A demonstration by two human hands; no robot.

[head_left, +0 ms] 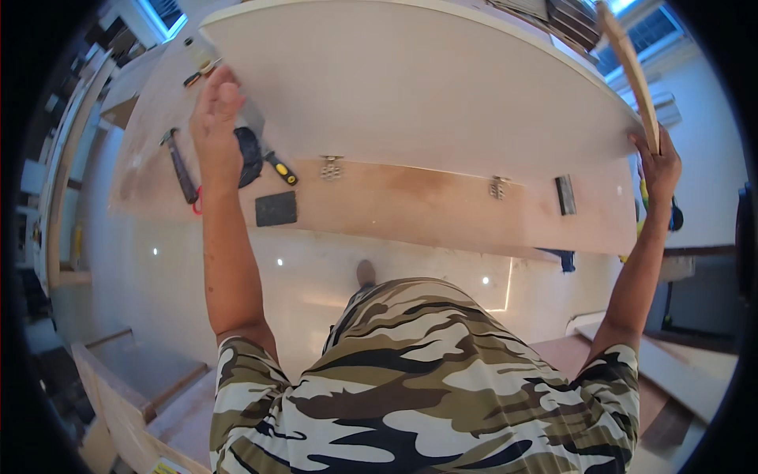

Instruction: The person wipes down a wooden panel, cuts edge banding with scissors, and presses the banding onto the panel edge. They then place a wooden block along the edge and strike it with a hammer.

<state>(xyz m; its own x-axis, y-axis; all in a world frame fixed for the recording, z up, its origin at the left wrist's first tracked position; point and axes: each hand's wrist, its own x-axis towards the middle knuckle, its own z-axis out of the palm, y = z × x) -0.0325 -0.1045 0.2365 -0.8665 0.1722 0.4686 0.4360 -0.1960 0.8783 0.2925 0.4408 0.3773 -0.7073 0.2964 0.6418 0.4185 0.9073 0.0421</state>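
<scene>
A large white panel lies on a pale, dusty worktable, with two metal hinges along its near edge. My left hand is at the panel's left end, its fingers stretched out and apparently holding nothing. At the right end, my right hand closes around the lower end of a wooden strip, with some fingertips at the panel's corner. Beside my left forearm are a hammer and a putty knife with a black and yellow handle. A dark rectangular pad rests nearby.
A grey block sits toward the table's right. Beyond my left hand stand a small bottle and an orange-and-black-handled tool. A wooden frame is at the lower left. Dark boards are stacked behind the panel.
</scene>
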